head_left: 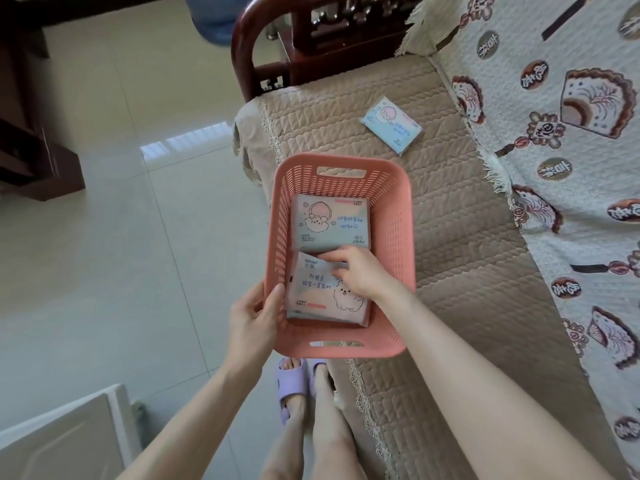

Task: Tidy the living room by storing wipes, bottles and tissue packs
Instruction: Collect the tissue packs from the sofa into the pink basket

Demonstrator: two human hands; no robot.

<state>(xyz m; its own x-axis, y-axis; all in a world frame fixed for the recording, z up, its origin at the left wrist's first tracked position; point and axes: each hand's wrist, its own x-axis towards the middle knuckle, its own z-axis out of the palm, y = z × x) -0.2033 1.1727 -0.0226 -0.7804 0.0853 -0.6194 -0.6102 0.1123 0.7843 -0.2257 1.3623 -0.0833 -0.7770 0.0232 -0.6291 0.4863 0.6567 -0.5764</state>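
- Left hands position: the left hand (254, 317) grips the near-left rim of the basket (403, 237), thumb on the outside and fingers curled over the rim to the inner wall.
- Right hands position: the right hand (356, 271) reaches down into the basket, forearm crossing the right rim, fingers bent and pinching the far edge of the near tissue pack (318, 303).
- Tissue pack count: 3 in total.
- 2 lie flat on the basket floor: the near tissue pack and the far tissue pack (329, 220), end to end, edges touching or just overlapping.
- 1 loose tissue pack (393, 124) lies on the sofa seat (467, 244), well beyond the basket's far end.
- Basket: 1 unit, pink moulded plastic, rectangular with rounded corners, slotted lattice walls, 1 cut-out handle at each short end. It rests at the seat's front edge.
- Packs: soft printed film wrap, flat rectangles, cartoon figure on the face.
- Seat cover: beige quilted fabric with lace trim. A fringed woven throw (571, 161) with fan motifs covers the backrest.
- 2 lilac slippers (292, 386) stand on the glossy tiled floor (104, 237).
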